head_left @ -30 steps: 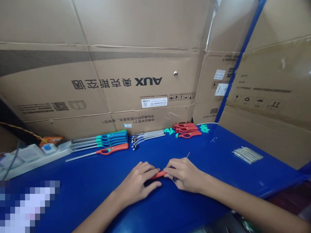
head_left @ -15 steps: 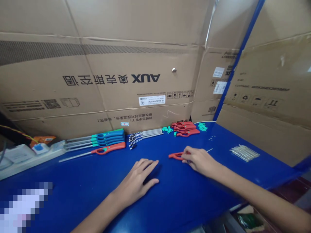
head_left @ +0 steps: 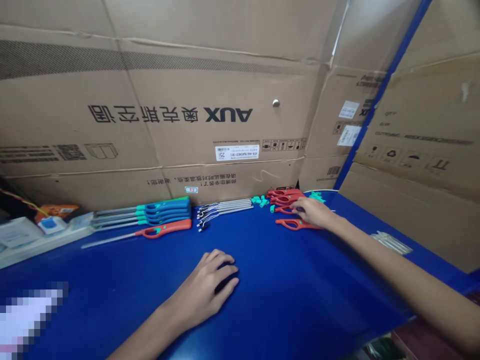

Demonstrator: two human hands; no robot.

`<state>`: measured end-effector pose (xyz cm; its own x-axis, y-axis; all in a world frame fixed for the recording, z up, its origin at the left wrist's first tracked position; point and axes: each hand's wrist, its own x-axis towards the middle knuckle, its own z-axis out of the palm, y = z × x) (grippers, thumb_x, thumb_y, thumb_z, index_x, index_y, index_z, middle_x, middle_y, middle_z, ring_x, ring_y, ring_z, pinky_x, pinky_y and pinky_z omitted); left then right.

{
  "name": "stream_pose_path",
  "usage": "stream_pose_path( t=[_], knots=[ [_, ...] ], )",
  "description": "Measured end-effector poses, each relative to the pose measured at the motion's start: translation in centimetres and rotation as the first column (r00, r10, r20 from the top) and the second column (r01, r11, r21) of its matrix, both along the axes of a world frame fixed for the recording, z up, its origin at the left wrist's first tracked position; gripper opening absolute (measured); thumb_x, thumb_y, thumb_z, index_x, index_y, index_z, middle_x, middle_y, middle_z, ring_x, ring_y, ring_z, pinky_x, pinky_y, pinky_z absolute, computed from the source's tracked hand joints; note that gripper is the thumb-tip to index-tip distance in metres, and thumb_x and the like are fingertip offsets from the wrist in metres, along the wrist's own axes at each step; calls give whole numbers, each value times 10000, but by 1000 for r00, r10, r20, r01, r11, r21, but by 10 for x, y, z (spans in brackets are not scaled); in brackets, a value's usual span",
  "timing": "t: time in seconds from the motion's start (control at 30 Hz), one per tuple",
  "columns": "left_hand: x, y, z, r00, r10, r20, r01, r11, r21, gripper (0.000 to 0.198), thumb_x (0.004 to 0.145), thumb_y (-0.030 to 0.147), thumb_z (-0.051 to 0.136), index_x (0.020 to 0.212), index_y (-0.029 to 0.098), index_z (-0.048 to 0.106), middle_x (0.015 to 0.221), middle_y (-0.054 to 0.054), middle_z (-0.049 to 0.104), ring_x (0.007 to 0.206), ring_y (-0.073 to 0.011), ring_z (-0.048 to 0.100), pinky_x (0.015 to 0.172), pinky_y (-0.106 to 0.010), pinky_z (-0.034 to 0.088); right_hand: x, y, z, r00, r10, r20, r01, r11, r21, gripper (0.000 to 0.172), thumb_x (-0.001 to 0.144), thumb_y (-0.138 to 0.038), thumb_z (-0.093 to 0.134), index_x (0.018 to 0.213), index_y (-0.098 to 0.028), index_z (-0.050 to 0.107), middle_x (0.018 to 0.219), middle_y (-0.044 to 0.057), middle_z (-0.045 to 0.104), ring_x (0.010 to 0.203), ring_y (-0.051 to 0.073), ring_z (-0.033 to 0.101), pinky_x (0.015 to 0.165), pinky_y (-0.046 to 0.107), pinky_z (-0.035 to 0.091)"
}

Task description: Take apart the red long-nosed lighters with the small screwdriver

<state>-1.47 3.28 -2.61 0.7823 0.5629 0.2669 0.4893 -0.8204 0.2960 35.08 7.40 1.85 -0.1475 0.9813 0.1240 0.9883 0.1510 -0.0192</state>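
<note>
My right hand [head_left: 313,212] reaches to the group of red lighter handles at the back right, its fingers closed together on one red lighter handle [head_left: 281,210] and hiding part of it. Just in front of that hand lies another red lighter handle [head_left: 296,224], partly covered by the wrist. More red lighter handles [head_left: 284,193] are stacked behind. My left hand [head_left: 215,280] rests on the blue table [head_left: 270,300], fingers loosely curved and apart, holding nothing.
Small green pieces [head_left: 260,201] and metal rods with wires [head_left: 232,206] lie left of the handles. Blue lighters [head_left: 168,210] and a red lighter [head_left: 165,229] are further left, by a power strip [head_left: 77,225]. Clear-wrapped sticks [head_left: 392,242] lie right. Cardboard [head_left: 225,75] walls the back.
My right hand has moved back from the middle of the table to the stack. The red handle it held now lies in front of the stack. My left hand's fingers have curled slightly.
</note>
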Motion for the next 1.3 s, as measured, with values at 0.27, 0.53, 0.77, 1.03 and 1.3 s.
stream_pose_path(
  t=[0.27,0.53,0.77,1.03,1.3],
  knots=[
    [-1,2,4,1000,24,-19,-24,999,-24,232,957,291,460,1067,256,661,1153,-80,622,1103,-265,548,983,-571,416,-4,14,-2,994,-12,113,25,993,-114,217,786,-94,503,774,-177,704,746,70,693,674,184,627,546,251,327],
    [0,0,5,1000,15,-6,-16,999,-41,227,951,253,461,1019,227,676,1127,-90,629,1072,-258,549,955,-519,432,-1,11,34,974,-23,226,32,999,-36,266,856,-128,464,918,-191,715,968,108,696,862,228,643,655,275,380],
    [-2,0,6,999,27,30,-25,999,-35,223,941,226,477,1044,234,675,1107,-76,633,1054,-235,554,949,-459,433,0,65,35,955,-91,282,99,995,-13,285,827,-123,484,972,-198,718,1013,109,704,913,243,658,656,268,402],
    [-2,1,5,999,27,26,-25,997,-68,220,944,233,475,1067,251,656,1115,-53,623,1058,-228,548,936,-447,426,0,82,20,949,-99,300,113,993,-31,262,864,-155,481,961,-197,720,1034,119,711,922,242,669,659,264,419],
    [-1,2,5,1000,30,6,-30,996,-80,220,953,239,461,1072,252,645,1118,-53,619,1067,-231,546,945,-468,411,2,83,18,957,-93,274,107,994,-36,284,899,-198,465,1055,-212,702,1080,120,702,963,254,663,695,276,443]
  ],
)
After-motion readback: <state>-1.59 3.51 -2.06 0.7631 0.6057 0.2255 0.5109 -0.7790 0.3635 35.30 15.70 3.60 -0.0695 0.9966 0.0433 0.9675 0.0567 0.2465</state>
